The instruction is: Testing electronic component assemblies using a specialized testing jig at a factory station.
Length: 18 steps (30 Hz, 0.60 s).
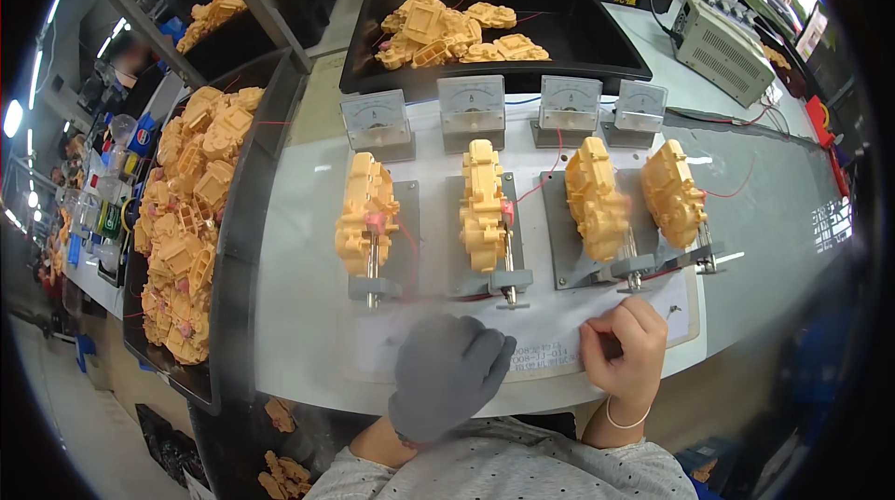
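Note:
My left hand point(449, 371), in a grey glove, hovers at the near table edge with its fingers curled in. No object shows in it, and its palm is hidden. Bare and wearing a thin white band, my right hand point(629, 346) is closed in a loose fist; nothing shows inside. It lies just below the metal push rod point(633, 262) of the third fixture. Four tan molded plastic housings sit in a row on grey fixtures: far left point(365, 197), second point(481, 202), third point(594, 192) and far right point(673, 192). Thin red wires trail from them.
Panel meters point(471, 109) stand behind the fixtures. Black bins of tan housings lie at the left point(238, 248) and back point(597, 39). A beige instrument box point(722, 48) stands at the back right. A printed sheet point(545, 357) lies in front. Other people work farther back.

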### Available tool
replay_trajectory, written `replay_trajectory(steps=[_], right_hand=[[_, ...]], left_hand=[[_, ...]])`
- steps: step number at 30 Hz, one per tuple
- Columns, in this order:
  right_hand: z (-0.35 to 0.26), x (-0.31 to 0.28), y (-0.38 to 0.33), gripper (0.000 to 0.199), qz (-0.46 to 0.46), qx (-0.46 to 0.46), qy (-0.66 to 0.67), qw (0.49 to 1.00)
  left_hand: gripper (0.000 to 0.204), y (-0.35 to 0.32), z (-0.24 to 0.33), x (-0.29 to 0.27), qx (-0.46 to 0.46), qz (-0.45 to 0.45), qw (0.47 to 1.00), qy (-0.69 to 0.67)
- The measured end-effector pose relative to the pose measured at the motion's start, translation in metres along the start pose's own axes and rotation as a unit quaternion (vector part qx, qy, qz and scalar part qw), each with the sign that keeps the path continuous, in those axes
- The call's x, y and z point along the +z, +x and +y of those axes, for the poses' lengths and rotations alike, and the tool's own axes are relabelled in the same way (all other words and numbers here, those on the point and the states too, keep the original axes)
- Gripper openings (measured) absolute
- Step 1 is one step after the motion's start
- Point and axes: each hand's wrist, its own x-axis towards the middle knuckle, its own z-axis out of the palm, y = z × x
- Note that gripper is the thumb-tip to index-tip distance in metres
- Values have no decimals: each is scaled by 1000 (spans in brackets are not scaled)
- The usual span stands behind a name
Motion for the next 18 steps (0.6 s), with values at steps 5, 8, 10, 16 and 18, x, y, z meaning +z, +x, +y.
replay_trajectory(steps=[5,8,10,16,18], right_hand=[[-4,-3,-1,11,-10,61,23,998],[-2,-12,0,12,-31,86,50,995],[0,-16,0,13,-46,105,62,991],[3,-17,1,14,-65,99,67,991],[1,-18,0,14,-57,118,71,989]], left_hand=[[20,0,-2,2,-8,6,1000,-19],[18,1,-1,0,-4,-9,1000,-20],[17,2,-3,0,6,-18,1000,-18],[18,3,-4,-4,-25,-51,997,-47],[20,0,-5,-5,-37,-59,994,-84]])
